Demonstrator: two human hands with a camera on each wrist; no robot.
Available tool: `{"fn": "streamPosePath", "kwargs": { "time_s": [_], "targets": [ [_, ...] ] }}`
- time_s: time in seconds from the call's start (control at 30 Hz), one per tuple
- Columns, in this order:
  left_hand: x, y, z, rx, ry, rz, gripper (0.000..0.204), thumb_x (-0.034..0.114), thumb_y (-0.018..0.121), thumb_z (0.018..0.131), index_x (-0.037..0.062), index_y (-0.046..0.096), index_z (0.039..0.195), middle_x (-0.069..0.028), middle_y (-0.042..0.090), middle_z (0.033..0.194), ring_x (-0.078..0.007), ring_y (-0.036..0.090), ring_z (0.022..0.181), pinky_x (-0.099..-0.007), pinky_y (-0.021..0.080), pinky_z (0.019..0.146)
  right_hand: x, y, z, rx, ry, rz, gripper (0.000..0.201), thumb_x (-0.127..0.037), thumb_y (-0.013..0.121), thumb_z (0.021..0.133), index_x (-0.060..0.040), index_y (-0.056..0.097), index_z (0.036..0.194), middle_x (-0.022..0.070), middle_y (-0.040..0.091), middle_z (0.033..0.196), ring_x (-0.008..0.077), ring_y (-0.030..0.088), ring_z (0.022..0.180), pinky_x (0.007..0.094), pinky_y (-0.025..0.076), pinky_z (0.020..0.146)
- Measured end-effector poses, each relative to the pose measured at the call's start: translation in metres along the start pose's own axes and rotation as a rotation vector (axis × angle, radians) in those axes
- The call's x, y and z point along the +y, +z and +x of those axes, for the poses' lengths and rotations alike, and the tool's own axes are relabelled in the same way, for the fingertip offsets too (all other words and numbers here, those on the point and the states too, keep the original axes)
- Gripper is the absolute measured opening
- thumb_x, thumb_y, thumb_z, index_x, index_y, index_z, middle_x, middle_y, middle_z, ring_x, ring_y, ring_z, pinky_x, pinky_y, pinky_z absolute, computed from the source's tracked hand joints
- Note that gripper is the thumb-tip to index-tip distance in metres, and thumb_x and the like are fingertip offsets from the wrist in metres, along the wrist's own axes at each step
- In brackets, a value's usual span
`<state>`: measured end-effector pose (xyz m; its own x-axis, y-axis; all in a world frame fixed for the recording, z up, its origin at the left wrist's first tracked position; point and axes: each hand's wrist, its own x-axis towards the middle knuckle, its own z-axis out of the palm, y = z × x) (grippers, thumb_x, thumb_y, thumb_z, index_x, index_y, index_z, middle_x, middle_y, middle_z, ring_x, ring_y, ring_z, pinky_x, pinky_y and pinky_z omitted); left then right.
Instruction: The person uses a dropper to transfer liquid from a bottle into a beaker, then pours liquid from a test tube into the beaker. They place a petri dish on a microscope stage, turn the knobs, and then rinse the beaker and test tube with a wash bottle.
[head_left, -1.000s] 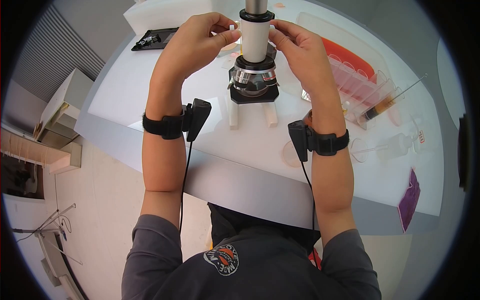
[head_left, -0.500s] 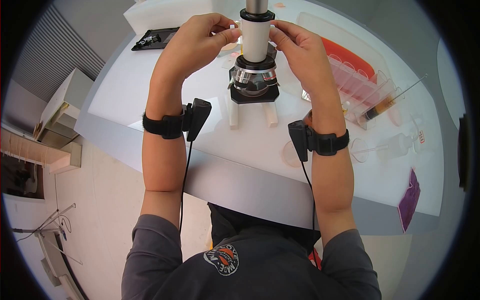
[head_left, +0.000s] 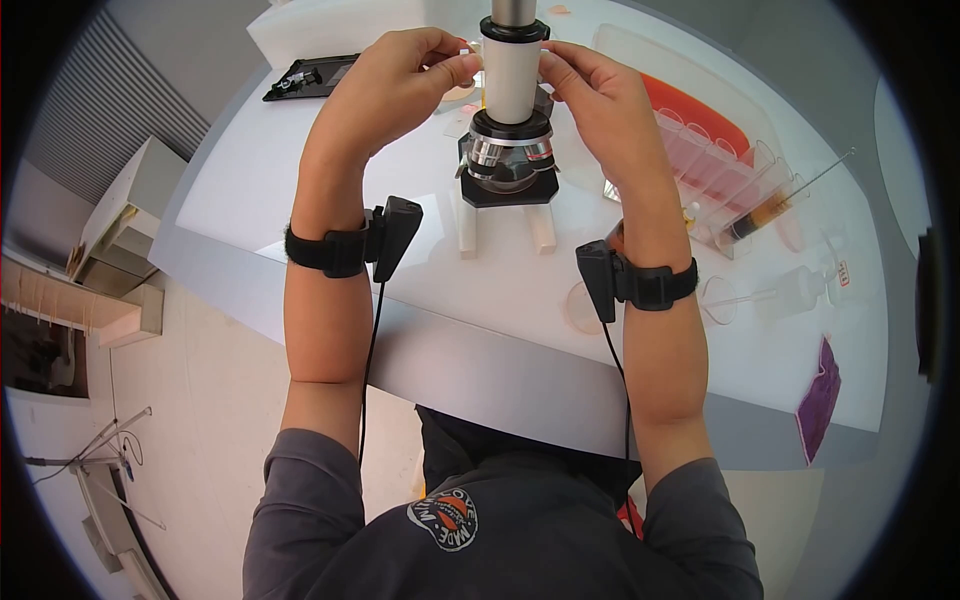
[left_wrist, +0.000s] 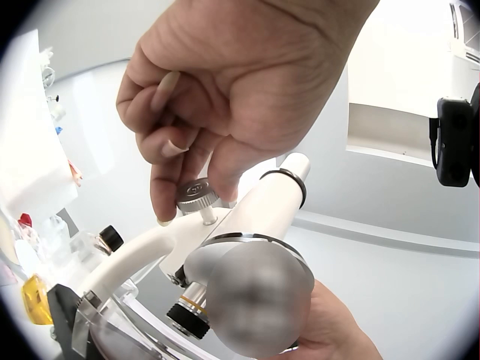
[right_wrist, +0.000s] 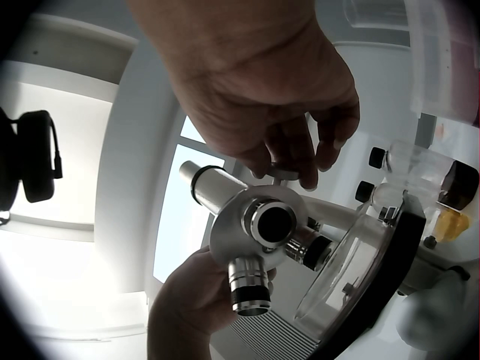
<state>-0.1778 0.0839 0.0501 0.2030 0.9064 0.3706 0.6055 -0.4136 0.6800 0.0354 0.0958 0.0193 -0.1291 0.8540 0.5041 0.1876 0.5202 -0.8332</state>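
Observation:
A white microscope (head_left: 511,85) stands upright on the table between both hands, its objective lenses (head_left: 487,155) over a black stage (head_left: 508,192). My left hand (head_left: 400,80) is at the left side of the tube. In the left wrist view its thumb and forefinger pinch a ridged metal focus knob (left_wrist: 196,195). On the opposite side, my right hand (head_left: 610,105) has its fingertips around the other focus knob (right_wrist: 283,174), which they partly cover. Both wrists are bent inward, with the forearms on either side of the microscope.
To the right are a rack of test tubes (head_left: 715,170), a syringe (head_left: 765,212) with brown liquid, a clear bottle (head_left: 800,288) and a purple cloth (head_left: 820,400). A red-orange tray (head_left: 700,115) lies behind the tubes. A black case (head_left: 305,80) sits at the back left.
My left fingertips have shifted slightly on the knob, and the pale piece seen between them earlier is now covered. The right hand and the microscope look the same.

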Motion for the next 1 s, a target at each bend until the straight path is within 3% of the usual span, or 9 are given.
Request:
{"fn": "streamPosePath", "kwargs": {
  "time_s": [0.37,1.0],
  "targets": [
    [-0.0011,0.0001,0.0000,-0.009,0.004,-0.003,0.041,0.028,0.061,0.099,-0.0068,0.064,0.121,-0.0179,0.071,0.105,-0.0242,0.067,0.103,-0.0328,0.049,0.091,0.0019,0.0001,0.0006,-0.003,-0.007,0.024,0.033,-0.027,0.064,0.098,-0.0009,0.070,0.117,0.0065,0.071,0.087,0.0103,0.065,0.080,0.0240,0.054,0.073],
    [-0.0038,0.0014,0.0009,-0.022,0.018,-0.023,0.038,0.032,0.058,0.101,-0.0028,0.067,0.115,-0.0101,0.071,0.095,-0.0183,0.064,0.094,-0.0319,0.046,0.088,0.0072,0.0003,0.0030,-0.015,-0.033,0.026,0.034,-0.029,0.063,0.099,-0.0007,0.071,0.114,0.0058,0.069,0.085,0.0105,0.064,0.080,0.0248,0.054,0.074]
  ]
}}
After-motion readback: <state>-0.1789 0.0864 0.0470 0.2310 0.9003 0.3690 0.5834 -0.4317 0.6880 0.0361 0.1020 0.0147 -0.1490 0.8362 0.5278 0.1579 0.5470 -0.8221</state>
